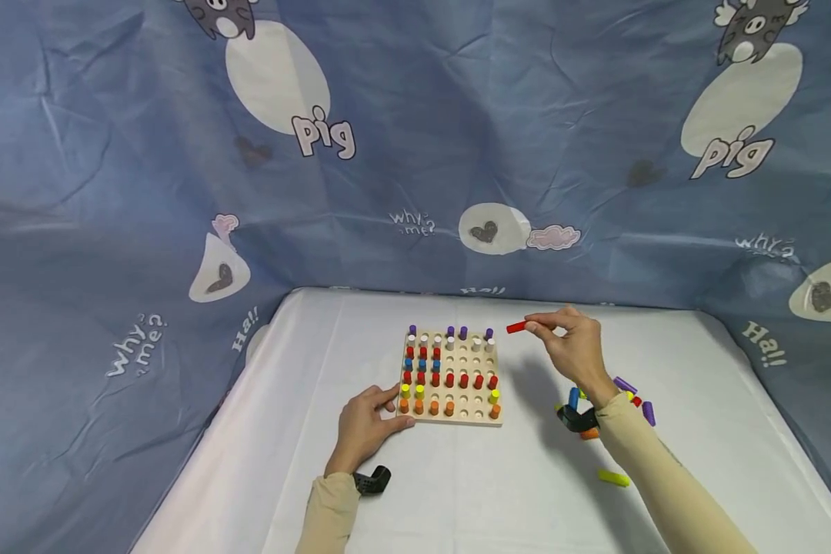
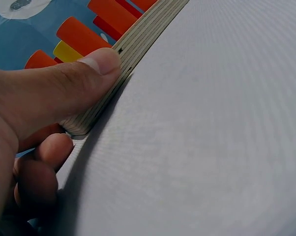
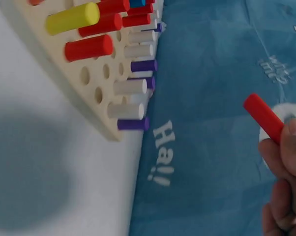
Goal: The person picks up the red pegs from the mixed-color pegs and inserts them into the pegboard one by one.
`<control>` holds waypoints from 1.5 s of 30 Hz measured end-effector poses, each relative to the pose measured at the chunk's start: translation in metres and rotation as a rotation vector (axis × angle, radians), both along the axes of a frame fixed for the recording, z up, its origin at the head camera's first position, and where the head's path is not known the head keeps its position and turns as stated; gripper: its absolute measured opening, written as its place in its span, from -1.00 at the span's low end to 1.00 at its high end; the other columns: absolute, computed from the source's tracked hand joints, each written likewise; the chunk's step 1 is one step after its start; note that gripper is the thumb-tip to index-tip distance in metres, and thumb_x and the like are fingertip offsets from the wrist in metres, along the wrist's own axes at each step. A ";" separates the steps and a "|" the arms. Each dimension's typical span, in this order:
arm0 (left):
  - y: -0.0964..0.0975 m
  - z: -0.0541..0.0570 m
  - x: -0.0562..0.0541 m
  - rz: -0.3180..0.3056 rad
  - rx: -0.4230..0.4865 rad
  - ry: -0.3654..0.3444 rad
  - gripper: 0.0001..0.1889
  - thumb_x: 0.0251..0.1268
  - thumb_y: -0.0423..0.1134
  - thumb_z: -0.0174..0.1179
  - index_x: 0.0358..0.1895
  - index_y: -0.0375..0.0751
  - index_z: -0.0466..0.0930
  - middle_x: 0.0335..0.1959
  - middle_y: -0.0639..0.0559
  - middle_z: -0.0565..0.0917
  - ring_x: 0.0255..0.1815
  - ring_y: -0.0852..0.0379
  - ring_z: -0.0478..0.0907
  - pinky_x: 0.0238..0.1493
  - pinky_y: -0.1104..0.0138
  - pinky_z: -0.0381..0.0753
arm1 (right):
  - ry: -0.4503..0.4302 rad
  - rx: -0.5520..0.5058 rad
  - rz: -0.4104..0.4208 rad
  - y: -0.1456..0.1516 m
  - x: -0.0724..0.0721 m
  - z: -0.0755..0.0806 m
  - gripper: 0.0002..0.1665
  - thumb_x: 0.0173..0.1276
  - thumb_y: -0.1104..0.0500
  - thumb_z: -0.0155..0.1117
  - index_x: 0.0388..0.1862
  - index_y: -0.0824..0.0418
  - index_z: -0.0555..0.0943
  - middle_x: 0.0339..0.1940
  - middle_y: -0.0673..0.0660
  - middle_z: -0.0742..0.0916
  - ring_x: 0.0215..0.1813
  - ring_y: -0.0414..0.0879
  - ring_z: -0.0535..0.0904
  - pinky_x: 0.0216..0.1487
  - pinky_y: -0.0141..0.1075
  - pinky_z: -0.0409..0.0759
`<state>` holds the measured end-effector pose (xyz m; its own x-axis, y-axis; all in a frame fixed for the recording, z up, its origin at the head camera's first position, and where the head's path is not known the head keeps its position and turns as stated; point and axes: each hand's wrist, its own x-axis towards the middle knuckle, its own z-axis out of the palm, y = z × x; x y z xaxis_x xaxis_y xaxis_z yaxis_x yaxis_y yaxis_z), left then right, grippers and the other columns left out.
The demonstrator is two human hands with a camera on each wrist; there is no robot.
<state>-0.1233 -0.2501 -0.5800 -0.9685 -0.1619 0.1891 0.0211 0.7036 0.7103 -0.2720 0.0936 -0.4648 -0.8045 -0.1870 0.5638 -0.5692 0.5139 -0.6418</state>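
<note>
A wooden pegboard (image 1: 457, 420) lies on the white-covered table, with rows of purple, white, red, blue, yellow and orange pegs standing in its holes. Several holes at its right and middle are bare. At its near left corner my left hand (image 1: 363, 427) grips the board, thumb on the front edge (image 2: 126, 69) and fingers around the left side. Beyond the board's far right corner, my right hand (image 1: 576, 350) pinches a red peg (image 3: 263, 117) by one end between thumb and fingers. The peg's free end points left, toward the board, raised above the table.
Loose pegs lie on the table under and around the right forearm, among them a purple peg (image 1: 649, 414), a blue peg (image 1: 573, 397) and a yellow peg (image 1: 613, 478) nearer the front. A blue printed curtain (image 1: 402, 154) hangs behind the table and along its sides.
</note>
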 end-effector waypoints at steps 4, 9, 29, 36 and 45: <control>0.000 0.002 -0.001 -0.001 0.009 -0.012 -0.26 -0.06 0.08 0.70 0.27 -0.05 0.75 -0.44 0.27 0.56 -0.56 0.30 0.28 -0.49 0.39 0.25 | -0.024 0.062 0.079 -0.020 -0.012 0.000 -0.91 0.28 0.24 0.61 -0.23 0.18 0.90 -0.39 0.09 0.85 -0.38 -0.13 0.59 0.02 -0.18 0.61; 0.001 0.001 0.001 0.002 0.007 -0.018 -0.27 -0.07 0.07 0.71 0.26 -0.05 0.76 -0.44 0.28 0.56 -0.57 0.31 0.28 -0.49 0.40 0.25 | -0.045 0.133 0.186 -0.042 -0.023 -0.003 -0.93 0.28 0.26 0.59 -0.26 0.21 0.89 -0.42 0.11 0.86 -0.41 -0.07 0.65 0.55 0.18 0.35; 0.001 0.002 0.001 0.007 0.019 -0.007 -0.26 -0.10 0.08 0.72 0.25 -0.05 0.77 -0.45 0.27 0.56 -0.58 0.30 0.26 -0.49 0.40 0.24 | -0.089 0.402 0.400 -0.091 -0.038 -0.007 -0.94 0.20 0.24 0.66 -0.40 0.20 0.89 -0.38 0.09 0.88 -0.27 -0.02 0.80 -0.19 -0.12 0.71; 0.001 0.002 0.001 -0.003 0.012 0.002 -0.26 -0.08 0.08 0.71 0.26 -0.06 0.76 -0.44 0.28 0.55 -0.57 0.31 0.27 -0.49 0.40 0.24 | -0.125 0.402 0.412 -0.102 -0.035 -0.014 -0.93 0.19 0.31 0.66 -0.44 0.19 0.89 -0.41 0.08 0.88 -0.32 -0.08 0.81 -0.22 -0.14 0.75; 0.001 0.002 0.001 -0.001 0.009 -0.003 -0.25 -0.09 0.10 0.71 0.26 -0.05 0.76 -0.45 0.30 0.55 -0.56 0.31 0.27 -0.48 0.41 0.25 | -0.167 0.436 0.371 -0.108 -0.031 -0.024 -0.86 0.16 0.30 0.69 -0.52 0.15 0.87 -0.44 0.02 0.87 -0.39 -0.20 0.76 -0.19 -0.16 0.74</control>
<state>-0.1220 -0.2494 -0.5777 -0.9693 -0.1626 0.1846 0.0196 0.6970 0.7168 -0.3034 -0.0145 -0.4884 -0.7122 -0.6586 0.2432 -0.6708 0.5362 -0.5124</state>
